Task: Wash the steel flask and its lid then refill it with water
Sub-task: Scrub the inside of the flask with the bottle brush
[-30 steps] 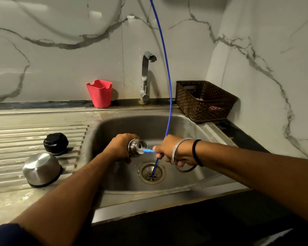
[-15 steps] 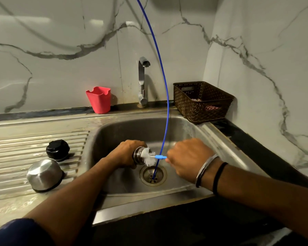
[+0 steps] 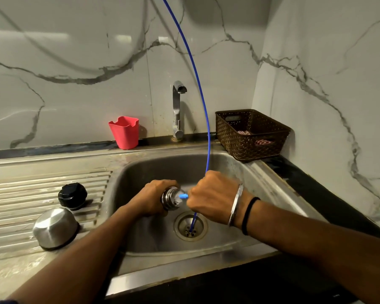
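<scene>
At frame centre the flask (image 3: pixel 170 198) is gripped sideways over the sink (image 3: pixel 239 244) by the left hand (image 3: pixel 154 199), likely so its mouth faces the brush (image 3: pixel 181 197), which is clenched in the right hand (image 3: pixel 213 195). At lower left, cap (image 3: pixel 72 195) and cup (image 3: pixel 55 228) are parked on the drainboard (image 3: pixel 20 189), apparently awaiting washing.

Bare forearms, a silver bangle (image 3: pixel 235 204) and black band (image 3: pixel 248 213) at the right wrist, dark blue sleeve edge (image 3: pixel 3 301) left.

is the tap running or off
Off: no water falls from the spout of the steel tap into the steel sink, where the hands scrub the steel flask.
</scene>
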`<action>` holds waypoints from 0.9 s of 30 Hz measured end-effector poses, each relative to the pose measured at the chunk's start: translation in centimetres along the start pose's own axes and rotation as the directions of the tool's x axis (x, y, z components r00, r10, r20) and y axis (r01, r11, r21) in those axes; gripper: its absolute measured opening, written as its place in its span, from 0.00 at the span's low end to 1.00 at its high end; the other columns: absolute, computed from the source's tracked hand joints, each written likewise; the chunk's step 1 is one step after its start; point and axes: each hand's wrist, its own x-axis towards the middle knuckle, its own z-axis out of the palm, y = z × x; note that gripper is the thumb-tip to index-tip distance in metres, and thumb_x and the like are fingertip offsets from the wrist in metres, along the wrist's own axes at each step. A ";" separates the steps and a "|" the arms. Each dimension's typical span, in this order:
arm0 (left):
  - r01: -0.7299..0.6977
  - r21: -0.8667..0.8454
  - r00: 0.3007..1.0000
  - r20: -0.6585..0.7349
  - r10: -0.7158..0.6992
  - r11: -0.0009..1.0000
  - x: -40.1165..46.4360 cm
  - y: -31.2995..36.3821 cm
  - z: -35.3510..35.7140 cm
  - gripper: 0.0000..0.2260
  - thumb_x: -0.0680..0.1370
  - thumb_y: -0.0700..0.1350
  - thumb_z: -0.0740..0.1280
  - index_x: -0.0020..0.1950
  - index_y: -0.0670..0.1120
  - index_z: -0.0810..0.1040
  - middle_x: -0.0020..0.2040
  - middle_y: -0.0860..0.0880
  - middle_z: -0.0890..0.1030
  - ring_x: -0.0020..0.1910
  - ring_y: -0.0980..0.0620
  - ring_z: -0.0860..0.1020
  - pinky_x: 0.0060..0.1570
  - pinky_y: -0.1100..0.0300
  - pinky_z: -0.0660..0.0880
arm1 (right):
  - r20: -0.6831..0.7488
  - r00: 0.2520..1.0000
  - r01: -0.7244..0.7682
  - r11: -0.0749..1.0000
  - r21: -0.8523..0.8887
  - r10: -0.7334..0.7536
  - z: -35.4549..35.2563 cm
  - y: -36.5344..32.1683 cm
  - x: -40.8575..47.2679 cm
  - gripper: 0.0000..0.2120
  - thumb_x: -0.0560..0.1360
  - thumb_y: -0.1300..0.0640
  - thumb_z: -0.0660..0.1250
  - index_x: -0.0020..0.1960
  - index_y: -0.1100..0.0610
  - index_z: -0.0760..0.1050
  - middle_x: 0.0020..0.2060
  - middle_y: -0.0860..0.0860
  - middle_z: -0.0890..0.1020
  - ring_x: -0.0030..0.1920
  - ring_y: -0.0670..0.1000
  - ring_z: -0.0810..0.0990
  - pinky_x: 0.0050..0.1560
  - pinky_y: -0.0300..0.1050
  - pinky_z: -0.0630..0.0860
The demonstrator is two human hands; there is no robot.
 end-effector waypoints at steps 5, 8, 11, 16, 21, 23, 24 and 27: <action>-0.034 -0.042 0.995 -0.092 0.030 0.999 -0.2 -0.1 -0.3 0.42 0.56 0.49 0.81 0.68 0.59 0.72 0.59 0.58 0.79 0.57 0.56 0.78 0.57 0.54 0.77 | -0.046 0.968 -0.240 0.965 0.109 0.246 0.3 0.9 -0.2 0.16 0.52 0.55 0.82 0.23 0.52 0.74 0.17 0.49 0.71 0.17 0.52 0.70 0.27 0.39 0.53; -0.101 -0.059 0.984 -0.156 0.091 0.993 0.3 2.1 0.3 0.43 0.56 0.57 0.83 0.69 0.57 0.71 0.61 0.57 0.76 0.58 0.55 0.78 0.58 0.52 0.77 | -0.028 0.918 -0.388 0.910 0.143 0.396 1.2 0.3 -1.1 0.18 0.50 0.52 0.85 0.25 0.51 0.75 0.18 0.48 0.71 0.17 0.52 0.71 0.29 0.40 0.52; -0.087 -0.045 0.990 -0.112 0.082 0.995 1.2 3.8 1.1 0.34 0.59 0.56 0.83 0.62 0.57 0.77 0.59 0.59 0.79 0.59 0.56 0.78 0.65 0.45 0.73 | 0.059 0.850 -0.524 0.827 0.203 0.524 2.7 -0.8 -2.4 0.19 0.49 0.47 0.85 0.29 0.51 0.76 0.19 0.48 0.73 0.18 0.51 0.73 0.26 0.40 0.56; -0.112 0.081 0.991 -0.068 0.117 0.990 1.1 2.8 1.0 0.34 0.61 0.66 0.79 0.64 0.59 0.76 0.61 0.60 0.77 0.64 0.58 0.75 0.74 0.37 0.57 | 0.279 0.704 -0.708 0.621 0.336 0.653 3.9 -0.8 -4.7 0.16 0.78 0.37 0.62 0.49 0.49 0.80 0.45 0.49 0.83 0.48 0.52 0.82 0.42 0.45 0.69; -0.150 0.117 0.989 0.004 0.151 0.982 1.6 3.3 2.4 0.34 0.63 0.61 0.80 0.67 0.59 0.73 0.64 0.60 0.77 0.66 0.56 0.75 0.72 0.38 0.61 | 0.591 0.590 -0.778 0.192 0.598 0.550 5.7 -1.7 -4.3 0.13 0.79 0.45 0.64 0.39 0.48 0.80 0.34 0.47 0.80 0.41 0.49 0.79 0.42 0.43 0.74; -0.181 0.055 0.983 0.000 0.181 0.982 1.9 2.9 2.8 0.25 0.65 0.58 0.79 0.60 0.58 0.77 0.58 0.59 0.81 0.58 0.55 0.79 0.66 0.44 0.72 | 0.659 0.573 -0.771 0.046 0.635 0.487 5.8 -2.3 -3.2 0.16 0.80 0.50 0.65 0.34 0.47 0.79 0.23 0.44 0.77 0.32 0.45 0.75 0.37 0.40 0.71; -0.193 0.038 0.981 0.005 0.193 0.981 2.0 2.7 2.9 0.19 0.66 0.56 0.78 0.54 0.56 0.79 0.52 0.58 0.82 0.52 0.55 0.80 0.60 0.46 0.76 | 0.688 0.560 -0.766 -0.028 0.642 0.462 5.7 -2.6 -2.7 0.17 0.81 0.52 0.64 0.34 0.48 0.79 0.20 0.43 0.75 0.30 0.43 0.73 0.36 0.40 0.70; -0.212 0.047 0.976 0.064 0.209 0.976 1.9 1.9 2.9 0.11 0.67 0.50 0.76 0.46 0.52 0.81 0.46 0.55 0.83 0.46 0.53 0.80 0.56 0.49 0.76 | 0.737 0.553 -0.750 -0.154 0.644 0.389 5.8 -3.3 -1.7 0.17 0.82 0.54 0.63 0.36 0.50 0.81 0.17 0.42 0.74 0.28 0.43 0.74 0.38 0.40 0.72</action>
